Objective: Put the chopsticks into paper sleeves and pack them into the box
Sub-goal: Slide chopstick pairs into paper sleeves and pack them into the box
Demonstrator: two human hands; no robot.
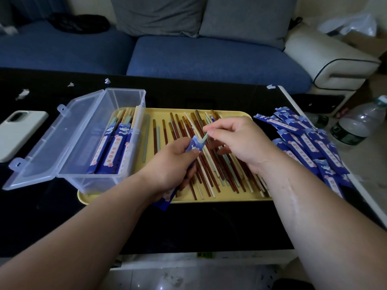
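Seen from one wide-angle camera worn on the head, looking forward and steeply down across a black table (188, 227) toward a blue sofa (209, 59) filling the upper part of the frame. Sits close to the work, with the left forearm (83, 233) and right forearm (314, 216) entering from the lower corners and the left hand (167, 164) and right hand (236, 141) meeting near centre over a yellow tray (209, 200). Takes in pale floor (368, 160) at the right edge.

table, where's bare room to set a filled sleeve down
Bare black table lies in front of the yellow tray, along the near edge, and in the strip behind it. Crowded: chopsticks cover the tray, the box fills its left end, sleeves heap at its right.
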